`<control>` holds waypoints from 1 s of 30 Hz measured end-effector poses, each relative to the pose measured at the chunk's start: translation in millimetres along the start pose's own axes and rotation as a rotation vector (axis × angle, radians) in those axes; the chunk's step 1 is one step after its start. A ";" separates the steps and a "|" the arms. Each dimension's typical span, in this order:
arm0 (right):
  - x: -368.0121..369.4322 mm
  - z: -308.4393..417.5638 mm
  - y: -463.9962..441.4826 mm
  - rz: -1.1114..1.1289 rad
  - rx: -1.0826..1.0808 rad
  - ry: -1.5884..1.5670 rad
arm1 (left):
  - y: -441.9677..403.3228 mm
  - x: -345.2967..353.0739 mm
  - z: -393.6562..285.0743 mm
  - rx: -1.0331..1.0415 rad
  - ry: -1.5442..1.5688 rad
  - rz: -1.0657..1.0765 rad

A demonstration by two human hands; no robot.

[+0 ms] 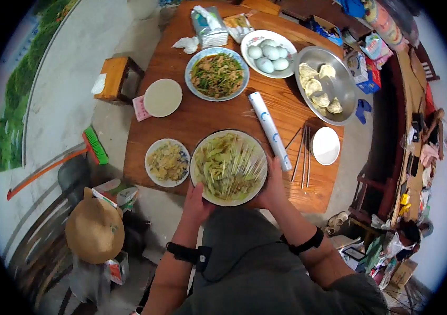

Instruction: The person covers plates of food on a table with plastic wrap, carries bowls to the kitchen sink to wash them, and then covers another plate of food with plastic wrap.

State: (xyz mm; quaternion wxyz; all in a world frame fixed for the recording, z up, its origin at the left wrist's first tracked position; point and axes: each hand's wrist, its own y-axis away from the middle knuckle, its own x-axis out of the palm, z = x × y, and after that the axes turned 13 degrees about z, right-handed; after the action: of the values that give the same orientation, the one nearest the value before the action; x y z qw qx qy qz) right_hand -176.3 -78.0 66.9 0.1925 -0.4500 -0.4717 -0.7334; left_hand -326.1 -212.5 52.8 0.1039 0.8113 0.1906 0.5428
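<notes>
A bowl of sliced green vegetables (pixel 228 167) is at the near edge of the wooden table, with shiny cling film stretched over its top. My left hand (pixel 198 205) grips its lower left rim, and my right hand (pixel 274 186) grips the right side; the fingertips of both are partly hidden by the bowl. Close by on the left is a smaller plate of pale yellow food (pixel 167 163). A white roll of cling film with blue marks (pixel 269 130) lies slantwise just beyond my right hand.
Farther back are a meat-and-greens dish (pixel 217 73), a plate of pale eggs (pixel 268 52), a steel basin with dumplings (pixel 341 79) and a tissue pack (pixel 210 29). Chopsticks (pixel 303 157) lie beside a white bowl (pixel 325 146). A round pale lid or plate (pixel 163 97) sits left, near a stool (pixel 115 79).
</notes>
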 end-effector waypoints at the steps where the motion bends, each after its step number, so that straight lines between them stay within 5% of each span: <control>1: -6.9 6.1 4.4 -0.150 -0.204 0.483 | 0.7 0.0 -0.1 -0.013 -0.018 0.000; 2: -14.9 13.1 9.6 -0.310 -0.404 0.966 | 0.6 0.3 0.8 -0.025 -0.036 0.000; 6: -73.0 53.0 34.2 -0.563 -0.754 1.490 | -2.4 -0.2 3.9 -0.057 -0.148 -0.100; 7: -85.1 63.6 38.0 -0.563 -0.761 1.488 | -3.8 -6.5 6.2 -0.055 -0.150 -0.095; 9: -107.0 81.7 38.2 -1.016 -0.697 1.801 | -7.2 -25.4 11.1 -0.104 -0.180 -0.090; 12: -107.7 90.5 29.5 -1.246 -0.306 1.784 | -9.6 -22.5 10.2 -0.171 -0.279 -0.159; 16: -69.5 88.0 9.0 -1.165 -0.038 1.867 | -15.4 -26.4 10.2 -0.139 -0.301 -0.105; 23: -65.2 92.5 -15.3 -1.072 -0.231 2.023 | -18.8 -40.2 4.2 -0.150 -0.419 -0.139; 25: -60.8 97.3 -19.1 -1.032 -0.127 2.008 | -20.5 -59.9 6.1 -0.155 -0.622 -0.097; 30: -58.8 104.9 -25.9 -0.985 -0.113 2.051 | -15.4 -34.1 -5.5 -0.197 -0.462 -0.003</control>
State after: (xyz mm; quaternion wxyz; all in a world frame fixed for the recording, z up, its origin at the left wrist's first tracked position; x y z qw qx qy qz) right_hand -113.7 16.8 19.7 0.1580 0.5880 -0.1837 -0.7717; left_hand -345.7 -213.2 20.5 0.2241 0.8995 0.1092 0.3588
